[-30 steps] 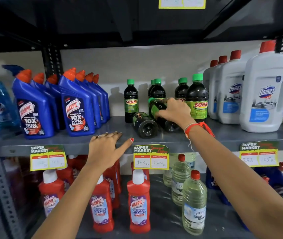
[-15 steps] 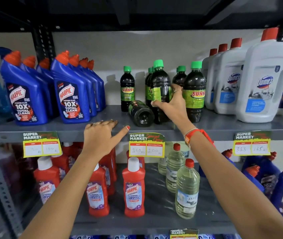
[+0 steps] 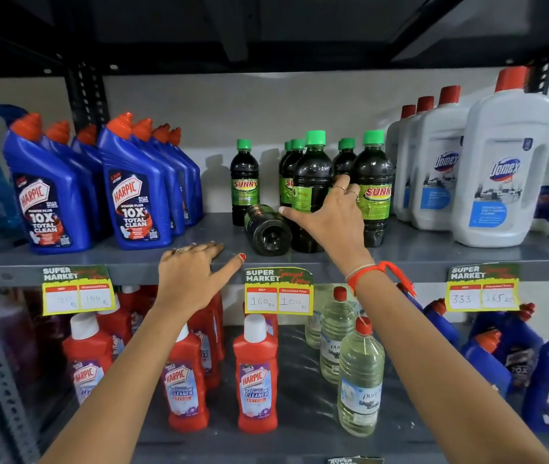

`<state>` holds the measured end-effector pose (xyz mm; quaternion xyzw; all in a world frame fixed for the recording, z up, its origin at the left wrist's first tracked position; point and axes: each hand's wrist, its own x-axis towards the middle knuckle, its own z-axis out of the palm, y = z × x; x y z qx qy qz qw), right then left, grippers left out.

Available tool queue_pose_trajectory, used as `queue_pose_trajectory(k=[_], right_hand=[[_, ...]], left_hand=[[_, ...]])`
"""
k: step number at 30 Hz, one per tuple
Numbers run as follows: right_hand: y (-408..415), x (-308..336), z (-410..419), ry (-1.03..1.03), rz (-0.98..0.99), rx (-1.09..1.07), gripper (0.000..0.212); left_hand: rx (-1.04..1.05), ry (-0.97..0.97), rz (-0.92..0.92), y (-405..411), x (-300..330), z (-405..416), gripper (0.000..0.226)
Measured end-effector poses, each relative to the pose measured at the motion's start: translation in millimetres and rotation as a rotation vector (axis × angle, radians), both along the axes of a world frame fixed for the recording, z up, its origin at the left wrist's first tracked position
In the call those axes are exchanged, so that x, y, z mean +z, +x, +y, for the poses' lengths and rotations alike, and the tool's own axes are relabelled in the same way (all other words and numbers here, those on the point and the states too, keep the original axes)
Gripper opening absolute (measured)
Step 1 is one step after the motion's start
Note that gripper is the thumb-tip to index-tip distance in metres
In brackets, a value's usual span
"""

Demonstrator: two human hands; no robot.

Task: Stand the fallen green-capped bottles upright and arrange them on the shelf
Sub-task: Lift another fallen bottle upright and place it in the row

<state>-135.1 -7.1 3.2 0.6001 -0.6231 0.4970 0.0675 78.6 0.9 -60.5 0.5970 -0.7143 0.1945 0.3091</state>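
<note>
Several dark green-capped Sunny bottles stand in the middle of the grey shelf (image 3: 417, 252). My right hand (image 3: 330, 212) is wrapped around the front middle bottle (image 3: 311, 182), which stands upright on the shelf. Just left of it one bottle (image 3: 266, 231) lies on its side, its base facing me. Another upright bottle (image 3: 374, 185) stands to the right of my hand, and one (image 3: 244, 179) stands alone further back on the left. My left hand (image 3: 192, 272) rests flat on the shelf's front edge, fingers spread, holding nothing.
Blue Harpic bottles (image 3: 136, 192) stand to the left and white Domex jugs (image 3: 504, 169) to the right. Price tags (image 3: 278, 291) hang on the shelf edge. The lower shelf holds red Harpic bottles (image 3: 256, 380) and clear bottles (image 3: 360, 380).
My right hand has lifted one fallen bottle from lying to upright and set it down on the shelf. The other fallen bottle and my left hand have stayed put.
</note>
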Motion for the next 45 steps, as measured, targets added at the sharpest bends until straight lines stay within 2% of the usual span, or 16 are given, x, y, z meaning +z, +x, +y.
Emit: queue_pose_trajectory(k=[4, 8, 9, 12, 16, 18, 20, 23, 26, 30, 33, 36, 38, 42, 45], right_hand=[[-2.0, 5.3, -11.2, 0.002, -0.075, 0.04, 0.113], [-12.2, 12.6, -26.2, 0.175, -0.41, 0.298, 0.105], [-13.4, 13.1, -28.6, 0.203, -0.441, 0.327, 0.101], [-10.1, 12.5, -31.0, 0.194, -0.38, 0.297, 0.103], [-3.6, 8.8, -28.1, 0.082, -0.163, 0.163, 0.112], [-4.3, 9.1, -28.2, 0.076, -0.143, 0.147, 0.11], [-6.6, 10.5, -30.7, 0.092, -0.158, 0.17, 0.097], [-10.5, 14.3, -32.6, 0.149, -0.28, 0.265, 0.072], [-11.9, 15.5, -31.1, 0.199, -0.353, 0.325, 0.083], [-4.4, 11.7, -21.7, 0.142, -0.202, 0.223, 0.104], [0.3, 12.3, -18.9, 0.054, -0.038, 0.067, 0.1], [2.2, 14.1, -17.7, 0.052, 0.024, -0.019, 0.1], [1.4, 14.1, -19.0, 0.058, -0.022, 0.019, 0.097], [-3.5, 16.9, -26.0, 0.158, -0.278, 0.229, 0.076], [-3.3, 16.1, -28.1, 0.188, -0.376, 0.318, 0.076]], left_hand=[[0.0, 0.011, 0.004, 1.0, 0.7, 0.0, 0.084], [0.004, 0.007, 0.011, 0.4, 0.0, -0.2, 0.083], [0.004, 0.002, 0.015, -0.1, 0.0, 0.2, 0.082], [0.004, -0.015, 0.032, -1.0, 0.2, 1.9, 0.08], [0.003, -0.025, 0.033, -1.7, 0.3, 2.5, 0.078], [0.001, -0.033, 0.035, -2.0, 0.1, 2.5, 0.078], [0.0, -0.041, 0.043, -2.6, 0.0, 3.0, 0.077], [0.005, -0.046, 0.047, -2.9, -0.3, 2.9, 0.076], [0.006, -0.05, 0.047, -2.7, -0.5, 2.1, 0.075], [0.01, -0.046, 0.046, -3.2, -0.8, 2.4, 0.076], [0.012, -0.044, 0.048, -3.2, -0.5, 2.7, 0.077], [0.01, -0.044, 0.052, -3.1, 0.0, 3.3, 0.078], [0.007, -0.046, 0.049, -3.1, -0.4, 3.8, 0.078], [0.001, -0.045, 0.049, -3.0, 0.3, 3.2, 0.077], [0.005, -0.043, 0.049, -3.0, 1.5, 2.8, 0.077]])
